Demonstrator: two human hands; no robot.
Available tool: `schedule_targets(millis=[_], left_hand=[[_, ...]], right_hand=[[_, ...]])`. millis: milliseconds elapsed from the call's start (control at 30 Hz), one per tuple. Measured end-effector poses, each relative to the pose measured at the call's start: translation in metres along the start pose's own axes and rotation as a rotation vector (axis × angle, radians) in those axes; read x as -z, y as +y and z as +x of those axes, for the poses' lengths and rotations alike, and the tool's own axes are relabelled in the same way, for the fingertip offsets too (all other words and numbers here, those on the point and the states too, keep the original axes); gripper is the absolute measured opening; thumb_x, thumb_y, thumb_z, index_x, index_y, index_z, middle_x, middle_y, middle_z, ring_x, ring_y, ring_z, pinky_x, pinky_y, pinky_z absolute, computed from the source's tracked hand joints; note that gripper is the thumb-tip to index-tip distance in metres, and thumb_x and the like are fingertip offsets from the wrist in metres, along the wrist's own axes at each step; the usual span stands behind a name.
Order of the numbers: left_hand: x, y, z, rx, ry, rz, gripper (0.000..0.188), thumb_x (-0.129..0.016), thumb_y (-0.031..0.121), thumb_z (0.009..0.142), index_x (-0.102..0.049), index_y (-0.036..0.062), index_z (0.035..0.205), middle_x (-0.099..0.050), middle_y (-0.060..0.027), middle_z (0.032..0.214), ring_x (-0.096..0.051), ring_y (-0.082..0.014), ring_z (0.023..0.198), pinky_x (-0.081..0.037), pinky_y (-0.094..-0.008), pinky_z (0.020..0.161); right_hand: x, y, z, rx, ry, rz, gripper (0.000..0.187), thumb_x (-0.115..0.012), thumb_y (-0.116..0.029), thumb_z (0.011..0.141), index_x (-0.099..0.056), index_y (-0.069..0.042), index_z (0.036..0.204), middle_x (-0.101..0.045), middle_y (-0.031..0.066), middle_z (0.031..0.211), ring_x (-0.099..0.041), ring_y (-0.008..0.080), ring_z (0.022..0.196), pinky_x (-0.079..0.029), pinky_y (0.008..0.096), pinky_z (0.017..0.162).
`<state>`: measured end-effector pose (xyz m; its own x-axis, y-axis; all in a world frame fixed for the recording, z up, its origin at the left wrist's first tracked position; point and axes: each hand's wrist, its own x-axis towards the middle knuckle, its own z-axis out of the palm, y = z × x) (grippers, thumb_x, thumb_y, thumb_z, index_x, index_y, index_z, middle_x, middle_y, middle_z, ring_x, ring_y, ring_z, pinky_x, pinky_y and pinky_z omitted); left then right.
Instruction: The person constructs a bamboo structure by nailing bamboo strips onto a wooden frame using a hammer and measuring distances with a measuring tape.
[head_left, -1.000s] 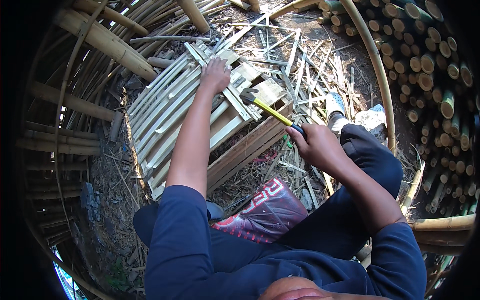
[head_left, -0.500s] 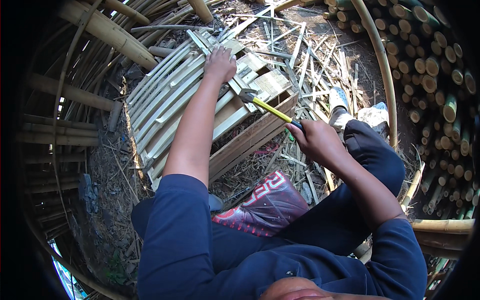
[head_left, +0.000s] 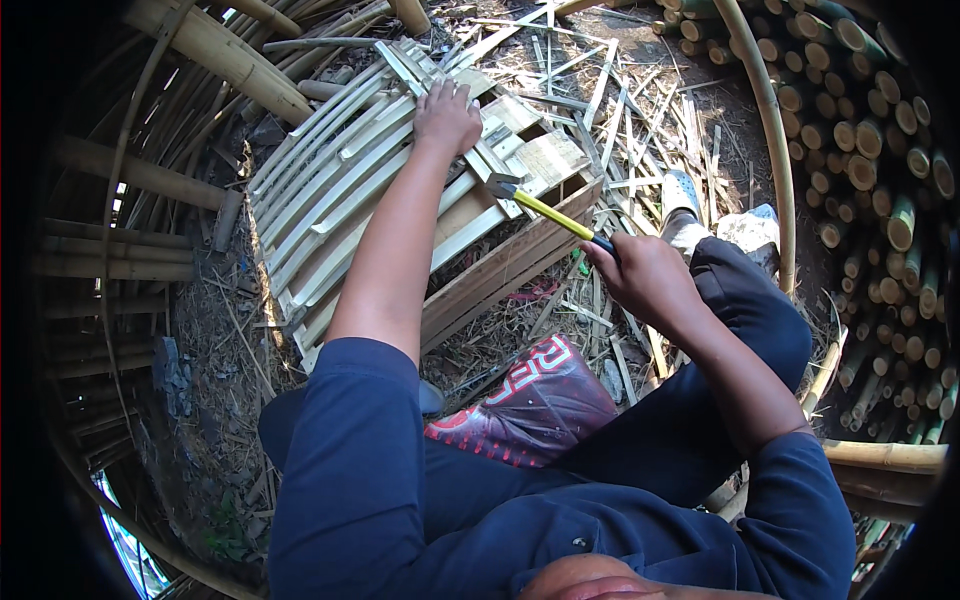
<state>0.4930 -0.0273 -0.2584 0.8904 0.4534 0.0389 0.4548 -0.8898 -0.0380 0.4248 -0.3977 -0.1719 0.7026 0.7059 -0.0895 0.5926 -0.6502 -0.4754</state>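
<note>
My left hand (head_left: 447, 117) is closed over a pale bamboo slat (head_left: 484, 156) that runs crosswise on top of a slatted wooden crate (head_left: 505, 262). Several long parallel strips (head_left: 345, 190) spread leftward from under that forearm. My right hand (head_left: 645, 272) grips a hammer (head_left: 550, 211) by the dark end of its yellow and black handle. The metal hammer head rests on or just above the slat, a short way nearer to me than my left hand. What lies directly beneath the head cannot be made out.
Loose bamboo offcuts (head_left: 640, 130) litter the ground beyond the crate. Cut bamboo poles (head_left: 860, 140) are stacked at the right, behind a curved upright pole (head_left: 770, 130). Thick bamboo beams (head_left: 225, 60) stand at the left. My knee (head_left: 750, 310) is bent near my right hand.
The right hand and hammer have shifted slightly away from me. The left hand stays on the slat; the crate sits a little differently in view.
</note>
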Motion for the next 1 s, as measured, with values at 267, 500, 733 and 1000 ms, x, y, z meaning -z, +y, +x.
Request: schedule_targets(millis=[267, 500, 733, 1000], left_hand=[[0.001, 0.0, 0.002, 0.006, -0.029, -0.031, 0.059, -0.035, 0.041, 0.107, -0.036, 0.0167, 0.161, -0.024, -0.0092, 0.172, -0.018, -0.0273, 0.159, -0.014, -0.0463, 0.129], [0.002, -0.005, 0.006, 0.002, -0.036, -0.074, 0.059, -0.035, 0.041, 0.107, -0.036, 0.0165, 0.161, -0.025, -0.0094, 0.171, -0.019, -0.0271, 0.159, -0.014, -0.0457, 0.129], [0.0, -0.008, 0.006, -0.011, -0.011, -0.067, 0.058, -0.036, 0.041, 0.107, -0.038, 0.0151, 0.159, -0.029, -0.0116, 0.169, -0.022, -0.029, 0.158, -0.016, -0.0466, 0.129], [-0.003, -0.006, 0.007, -0.038, 0.032, -0.079, 0.056, -0.037, 0.04, 0.107, -0.042, 0.0134, 0.156, -0.034, -0.0137, 0.166, -0.028, -0.0317, 0.156, -0.02, -0.0483, 0.127]], right_hand=[[-0.007, 0.004, 0.001, -0.017, -0.01, -0.007, 0.053, -0.059, -0.047, 0.103, -0.063, 0.0, 0.079, -0.062, 0.0243, 0.064, -0.066, 0.0457, 0.065, -0.051, 0.055, 0.063], [-0.011, 0.006, 0.001, -0.031, 0.006, 0.018, 0.055, -0.058, -0.048, 0.103, -0.061, 0.0, 0.077, -0.06, 0.0246, 0.063, -0.064, 0.0462, 0.065, -0.05, 0.055, 0.061], [-0.008, 0.001, 0.0, 0.01, 0.049, 0.042, 0.057, -0.058, -0.049, 0.103, -0.06, 0.001, 0.076, -0.059, 0.0253, 0.062, -0.063, 0.047, 0.063, -0.048, 0.0555, 0.06], [-0.013, 0.003, 0.007, -0.069, 0.003, 0.194, 0.048, -0.065, -0.044, 0.1, -0.067, 0.001, 0.085, -0.064, 0.0246, 0.068, -0.067, 0.0438, 0.068, -0.051, 0.0516, 0.065]])
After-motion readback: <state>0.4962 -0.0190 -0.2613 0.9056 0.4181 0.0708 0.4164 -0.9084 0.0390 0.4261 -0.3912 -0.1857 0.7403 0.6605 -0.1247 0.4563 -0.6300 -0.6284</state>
